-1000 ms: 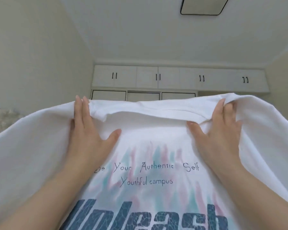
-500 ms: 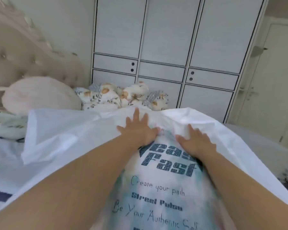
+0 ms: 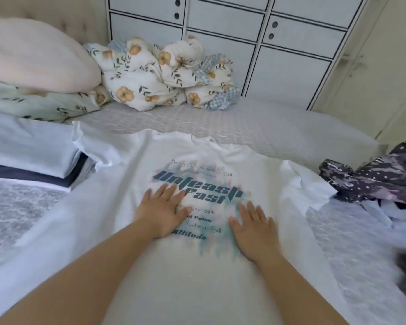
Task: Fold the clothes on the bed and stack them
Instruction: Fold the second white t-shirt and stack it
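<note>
A white T-shirt (image 3: 263, 174) with teal lettering lies spread flat on the bed, print side up, collar pointing away from me. My left hand (image 3: 161, 211) presses flat on the print with fingers straight. My right hand (image 3: 253, 227) lies flat on the shirt just to the right of the print. Both sleeves are spread out to the sides. A stack of folded clothes (image 3: 31, 151) in light blue, navy and white sits at the left, touching the shirt's left sleeve.
A heap of dark patterned clothes (image 3: 380, 177) lies at the right edge of the bed. A pink pillow (image 3: 38, 55) and a bunched floral quilt (image 3: 159, 73) sit at the head of the bed. White wardrobe doors (image 3: 286, 55) stand behind.
The shirt, held up in the air by its top edge a second ago, has come down flat onto the bed. Both hands let go and now press on it.
</note>
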